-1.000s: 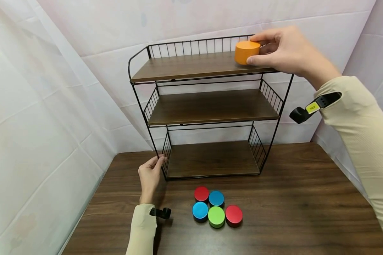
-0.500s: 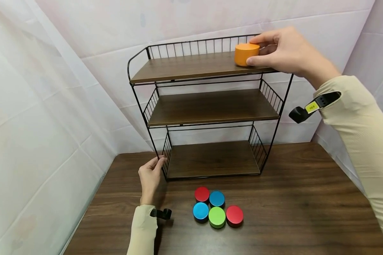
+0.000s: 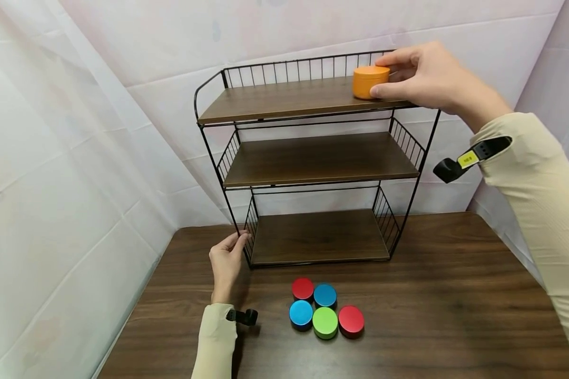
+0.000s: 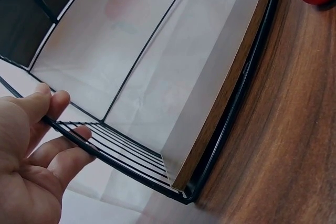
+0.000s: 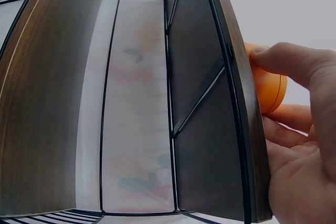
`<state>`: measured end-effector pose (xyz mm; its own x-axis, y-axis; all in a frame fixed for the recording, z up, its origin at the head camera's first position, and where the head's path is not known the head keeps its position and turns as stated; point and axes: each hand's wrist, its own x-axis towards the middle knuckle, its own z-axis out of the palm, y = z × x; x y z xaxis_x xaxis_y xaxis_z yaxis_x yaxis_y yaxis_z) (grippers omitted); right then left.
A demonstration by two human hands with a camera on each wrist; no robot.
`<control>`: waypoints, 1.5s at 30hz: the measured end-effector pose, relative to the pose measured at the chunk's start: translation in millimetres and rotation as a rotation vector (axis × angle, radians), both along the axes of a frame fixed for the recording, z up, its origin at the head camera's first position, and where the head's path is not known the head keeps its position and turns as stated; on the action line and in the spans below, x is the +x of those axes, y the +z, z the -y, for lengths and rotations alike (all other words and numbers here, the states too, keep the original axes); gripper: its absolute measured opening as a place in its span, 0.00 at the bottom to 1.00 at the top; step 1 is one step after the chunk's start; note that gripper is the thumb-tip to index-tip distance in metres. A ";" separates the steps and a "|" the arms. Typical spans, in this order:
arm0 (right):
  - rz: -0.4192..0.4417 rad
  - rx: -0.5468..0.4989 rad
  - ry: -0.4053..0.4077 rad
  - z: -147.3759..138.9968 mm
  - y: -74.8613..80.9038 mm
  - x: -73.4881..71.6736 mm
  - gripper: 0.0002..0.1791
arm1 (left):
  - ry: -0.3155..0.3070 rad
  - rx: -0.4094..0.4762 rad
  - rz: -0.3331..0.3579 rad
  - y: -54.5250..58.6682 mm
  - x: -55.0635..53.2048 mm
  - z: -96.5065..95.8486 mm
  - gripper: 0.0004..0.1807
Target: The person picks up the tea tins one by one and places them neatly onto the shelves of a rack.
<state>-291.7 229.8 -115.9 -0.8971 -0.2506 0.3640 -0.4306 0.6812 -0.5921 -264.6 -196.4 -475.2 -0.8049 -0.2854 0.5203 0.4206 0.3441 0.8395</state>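
A round orange tin (image 3: 370, 82) stands at the right end of the top board of a three-tier wire rack (image 3: 320, 158). My right hand (image 3: 429, 79) grips the tin from its right side, thumb in front and fingers behind. In the right wrist view the same orange tin (image 5: 269, 85) shows past the board's edge, partly hidden by it. Low on the rack's left side, my left hand (image 3: 226, 263) pinches the black wire frame. The left wrist view shows the thumb and fingers of that hand (image 4: 39, 150) around the frame's rod (image 4: 118, 169).
Several round tins sit in front of the rack on the wooden table (image 3: 431, 305): a red tin (image 3: 303, 289), a darker blue tin (image 3: 325, 295), a light blue tin (image 3: 301, 314), a green tin (image 3: 324, 321) and another red tin (image 3: 351, 320). Pale cloth (image 3: 85, 158) hangs behind and at the sides.
The orange tin has come down very slightly onto the top board, still in my right hand. My left hand keeps its hold on the frame. The head view has shifted a little.
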 end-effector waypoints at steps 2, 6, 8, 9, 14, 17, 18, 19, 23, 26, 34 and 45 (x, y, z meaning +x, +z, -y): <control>0.004 0.007 -0.006 -0.2 0.7 -0.4 0.38 | 0.016 0.003 -0.001 -0.2 -0.5 -1.4 0.07; 0.005 0.026 -0.010 -0.4 1.2 0.2 0.39 | 0.042 -0.017 -0.008 3.2 1.4 -5.2 0.06; 0.005 0.029 -0.008 -0.5 1.1 0.5 0.39 | 0.039 -0.017 -0.007 3.4 0.9 -4.8 0.06; 0.003 0.030 -0.005 -0.5 0.8 0.6 0.39 | 0.033 -0.018 -0.010 3.5 1.1 -4.2 0.06; 0.002 0.032 -0.004 -1.1 0.6 -0.3 0.39 | 0.004 -0.011 -0.006 0.6 -0.9 0.1 0.07; 0.004 0.031 -0.001 -1.2 1.1 -0.9 0.40 | 0.006 -0.031 -0.005 1.3 -0.7 1.2 0.07; 0.004 0.032 0.000 -1.2 1.3 -1.0 0.40 | 0.007 -0.039 -0.005 1.6 -0.7 1.6 0.07; 0.006 0.027 0.002 -1.0 1.5 -1.1 0.40 | 0.009 -0.044 -0.004 1.8 -0.7 2.0 0.07; 0.015 0.023 0.006 -1.0 2.2 -1.5 0.41 | 0.006 -0.052 -0.002 2.0 -0.5 1.8 0.08; 0.015 0.024 0.013 -2.4 1.7 -1.8 0.41 | 0.012 -0.048 -0.002 1.7 -0.7 1.1 0.07; 0.018 -0.028 0.022 -20.8 -2.8 2.9 0.42 | 0.011 -0.022 -0.023 0.6 -4.6 -3.5 0.07; -0.082 -0.257 0.106 -46.6 -8.8 35.1 0.41 | 0.011 -0.038 -0.012 2.3 -2.4 -3.0 0.08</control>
<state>-256.7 276.4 -124.7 -0.8358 -0.2319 0.4976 -0.5448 0.4618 -0.7000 -267.0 -193.4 -472.8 -0.7953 -0.2744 0.5405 0.4265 0.3803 0.8207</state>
